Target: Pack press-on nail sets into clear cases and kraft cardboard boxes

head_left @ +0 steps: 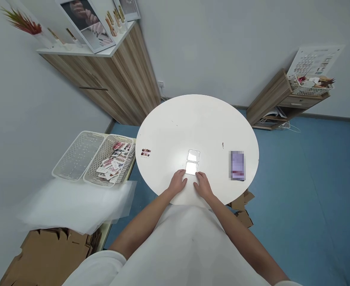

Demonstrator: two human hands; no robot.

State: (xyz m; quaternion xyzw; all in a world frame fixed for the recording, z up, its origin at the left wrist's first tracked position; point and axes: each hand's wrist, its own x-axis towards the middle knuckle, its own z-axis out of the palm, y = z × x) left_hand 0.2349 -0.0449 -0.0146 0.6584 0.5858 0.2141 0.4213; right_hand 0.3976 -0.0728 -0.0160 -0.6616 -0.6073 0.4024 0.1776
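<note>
A clear plastic hinged case [192, 162] lies open on the round white table [193, 123], near the front edge. My left hand [177, 182] rests on the table at the case's near left corner, fingers stretched toward it. My right hand [203, 184] lies at its near right corner, fingers flat and slightly apart. Both hands touch or nearly touch the case's near half. A small card of dark red nail tips [145, 152] sits at the table's left edge.
A blurred purple rectangular object [237, 165] lies on the table's right side. Two white mesh baskets [82, 155] stand on a side table at left, one holding several nail packets [115, 161]. Plastic sheets [73, 202] and cardboard [46, 254] lie below. Wooden cabinets stand at the back.
</note>
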